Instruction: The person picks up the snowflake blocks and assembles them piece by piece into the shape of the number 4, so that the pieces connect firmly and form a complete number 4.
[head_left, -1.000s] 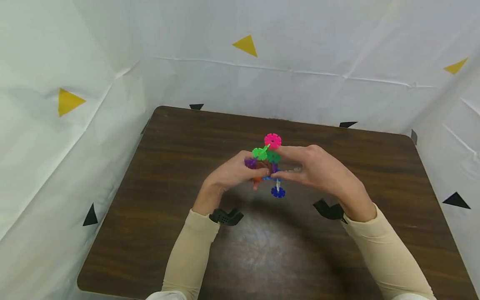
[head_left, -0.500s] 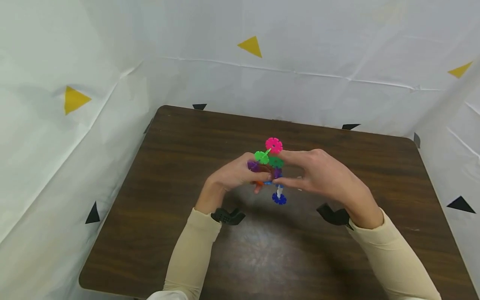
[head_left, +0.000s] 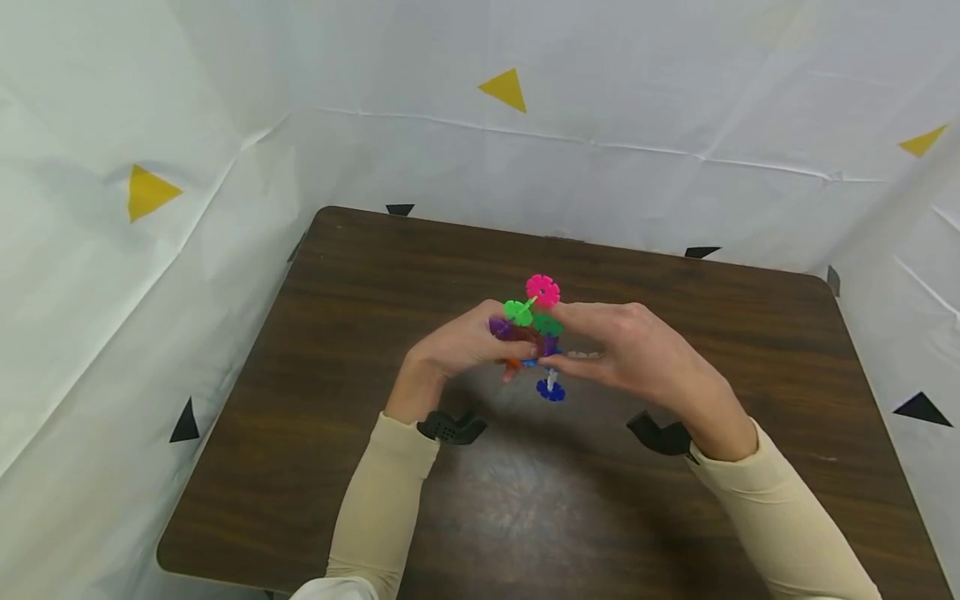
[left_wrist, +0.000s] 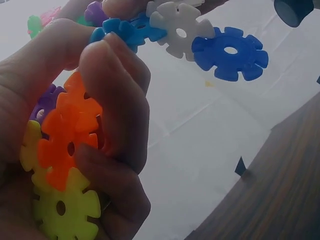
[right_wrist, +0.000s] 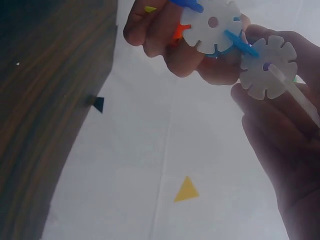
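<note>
Plastic discs with notched rims, slotted into one another, make up the cluster held above the middle of the table. From the head view a pink disc stands at the cluster's 12 o'clock, a bright green disc at its 10 o'clock with a darker green one just beside it, purple discs sit lower in the clump, and a dark blue disc hangs at 6 o'clock on a white disc.

The left hand grips the cluster from 9 o'clock, fingers curled round it. In the left wrist view those fingers wrap an orange disc, with a yellow-green disc below it and a purple one behind; a light blue disc, the white disc and the dark blue disc chain off toward 2 o'clock.

The right hand meets the cluster from 3 o'clock, pinching it with thumb and fingertips. In the right wrist view its fingers hold a white disc edge-slotted to a thin blue piece, next to a second white disc.

No containers are in view.
</note>
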